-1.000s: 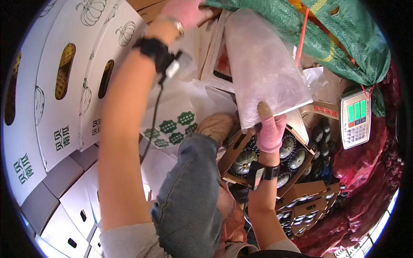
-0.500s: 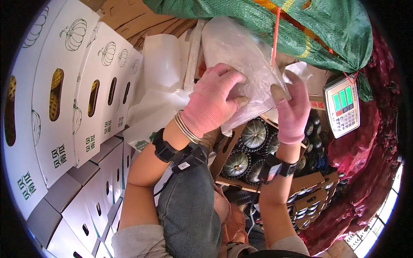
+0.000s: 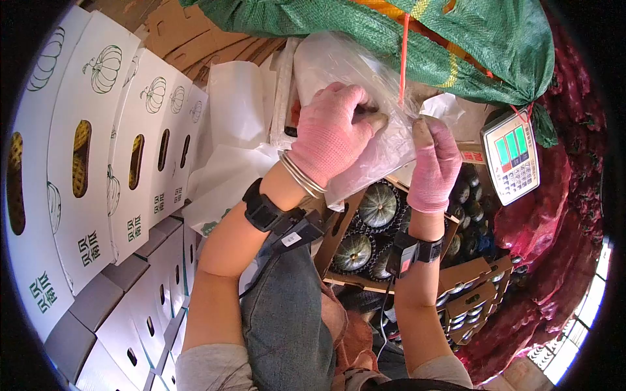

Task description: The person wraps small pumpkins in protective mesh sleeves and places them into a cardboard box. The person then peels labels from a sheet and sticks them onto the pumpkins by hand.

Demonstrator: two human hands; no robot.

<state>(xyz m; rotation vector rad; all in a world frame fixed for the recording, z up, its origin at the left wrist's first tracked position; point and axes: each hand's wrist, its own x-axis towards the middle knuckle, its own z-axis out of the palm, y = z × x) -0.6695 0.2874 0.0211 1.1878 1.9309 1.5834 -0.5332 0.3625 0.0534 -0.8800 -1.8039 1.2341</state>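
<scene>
My left hand (image 3: 336, 133), in a pink knitted glove, lies over a stack of clear plastic bags (image 3: 326, 62), its fingers curled and its thumb close to the index finger on the film. At the stack's right edge, my right hand (image 3: 435, 159), gloved the same way, pinches the plastic between thumb and fingers. Thin wrinkled film stretches between the two hands. Just below them, green striped pumpkins (image 3: 378, 205) sit in dark netting inside an open cardboard box (image 3: 339, 244).
White pumpkin-printed cartons (image 3: 98, 150) stand in rows on the left. A green mesh sack (image 3: 482, 52) hangs over the far side. To the right are a digital scale (image 3: 512, 156) and red mesh sacks (image 3: 531, 221). White sheets (image 3: 235, 101) lie behind my left hand.
My left hand has shifted slightly right and its fingers have curled in more. The right hand has moved a little left, its fingertips now closed on the plastic edge. The view has tilted slightly.
</scene>
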